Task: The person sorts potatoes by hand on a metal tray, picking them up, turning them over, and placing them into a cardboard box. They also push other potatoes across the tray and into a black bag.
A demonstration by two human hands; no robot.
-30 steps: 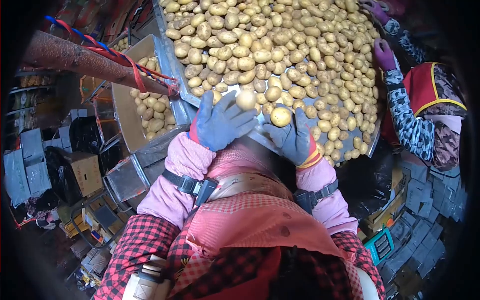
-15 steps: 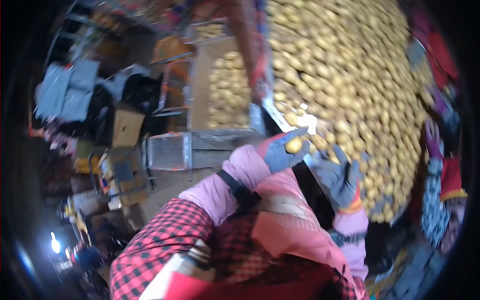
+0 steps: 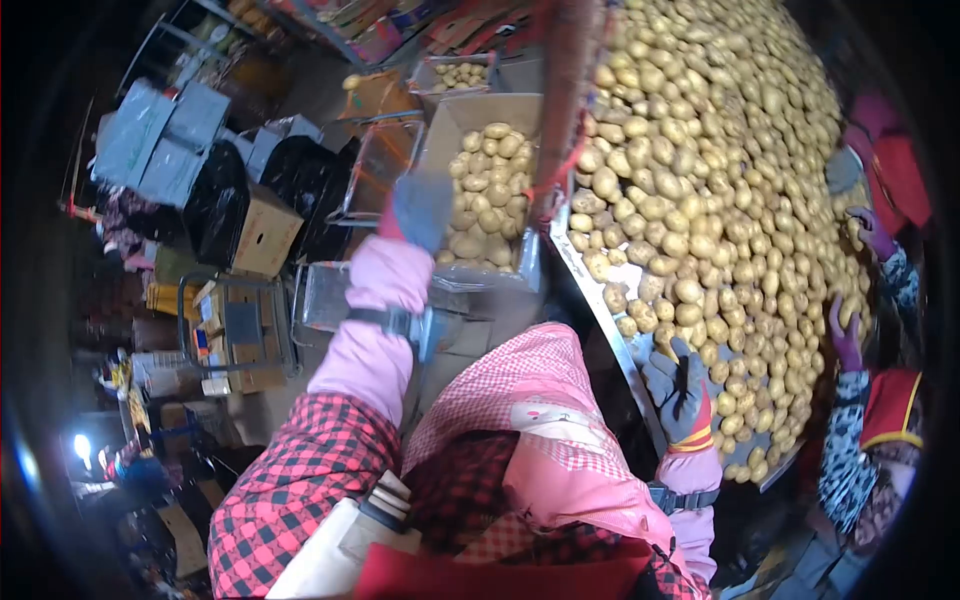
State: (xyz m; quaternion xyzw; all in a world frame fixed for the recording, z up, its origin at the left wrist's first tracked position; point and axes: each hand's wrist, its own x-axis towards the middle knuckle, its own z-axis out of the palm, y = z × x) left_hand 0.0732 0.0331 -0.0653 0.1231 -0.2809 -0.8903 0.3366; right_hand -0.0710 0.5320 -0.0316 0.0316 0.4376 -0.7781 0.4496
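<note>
My left hand (image 3: 418,210), in a grey-blue glove, is at the near left side of a cardboard box (image 3: 447,130) lined with clear plastic. Motion smears its fingers, so whether it holds anything cannot be made out. Potatoes (image 3: 492,185) lie heaped inside that box. Over the metal edge of the sorting table (image 3: 603,318), my right hand (image 3: 680,392) has its gloved fingers apart and nothing visible in them. A broad layer of loose potatoes (image 3: 720,220) covers the table beyond it.
Across the table, co-workers' purple-gloved hands (image 3: 848,335) touch potatoes. Another person's blurred arm (image 3: 560,110) comes down between box and table. A smaller potato box (image 3: 462,75) stands farther back. Wrapped grey boxes (image 3: 165,140), black bags (image 3: 218,185) and a cart (image 3: 240,330) are at left.
My left hand has swung left from the table edge, where it held a potato, to the cardboard box. My right hand stays near the table edge, its fingers still apart.
</note>
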